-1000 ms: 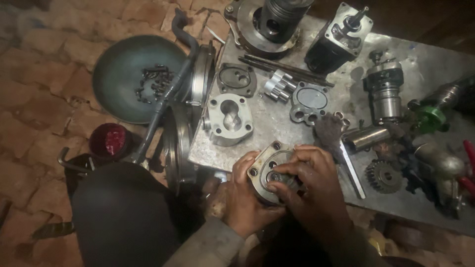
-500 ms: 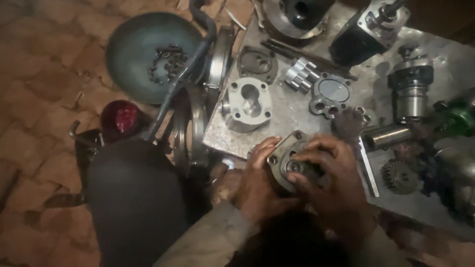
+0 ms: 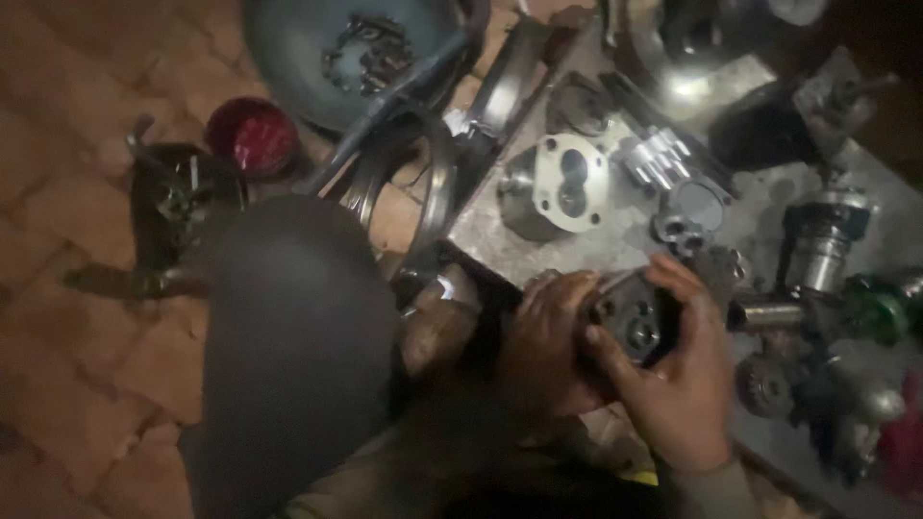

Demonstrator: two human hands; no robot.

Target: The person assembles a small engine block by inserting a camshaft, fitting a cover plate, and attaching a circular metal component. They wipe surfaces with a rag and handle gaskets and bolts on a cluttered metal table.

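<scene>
Both hands hold a round metal pump housing with bored holes, just above the near edge of a metal work plate. My left hand wraps its left side. On the right side, my right hand grips it with the thumb across its face. The picture is blurred by motion.
On the plate lie a pump body with twin bores, a pair of small gears, a cover plate, a shaft assembly and a toothed gear. A blue dish, a red cap and my dark knee are at the left over brick floor.
The view has swung left and closer, so the plate and parts sit further right. Both hands still hold the housing, now tilted more on edge.
</scene>
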